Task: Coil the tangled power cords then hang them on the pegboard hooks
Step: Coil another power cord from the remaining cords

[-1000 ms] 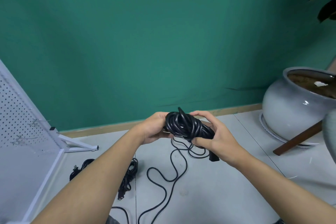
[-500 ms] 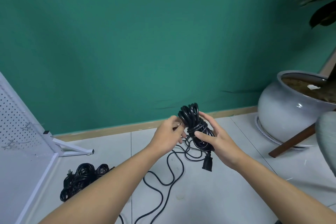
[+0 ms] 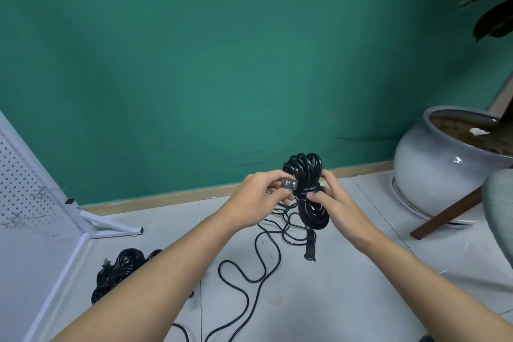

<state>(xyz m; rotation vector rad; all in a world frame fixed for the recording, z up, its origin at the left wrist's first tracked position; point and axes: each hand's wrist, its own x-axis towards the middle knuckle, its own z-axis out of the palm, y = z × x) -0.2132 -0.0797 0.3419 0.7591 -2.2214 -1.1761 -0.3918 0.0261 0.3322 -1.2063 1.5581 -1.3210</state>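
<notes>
Changed against a second ago: coiled cord (image 3: 306,172), then lying crosswise between the hands, now stands upright with one turn cinched round its waist. The plug has come into the left hand.

- Loose cord (image 3: 249,272): one, in slack loops on the floor (image 3: 347,286) beneath the hands. Cannot tell whether it joins the held coil.
- Heap of bundled cords (image 3: 119,269): one heap, number inside unclear, on the floor beside the pegboard's foot.
- Connector end (image 3: 310,248): one, dangling below the coil.
- Left hand (image 3: 258,197): grip pinched on the two-pin plug (image 3: 289,184), just left of the coil's waist.
- Right hand (image 3: 336,203): grip closed round the waist from the right.
- Pegboard (image 3: 16,164): one, far left. Hooks (image 3: 39,192): two seen, both bare.
- Plant pot (image 3: 424,169): one, right, against the green wall.

Judgement: the hooks lie well left of the coil, so the left hand is nearer. The long axis is vertical, so the top loop would go over a hook once the plug end is tucked.
</notes>
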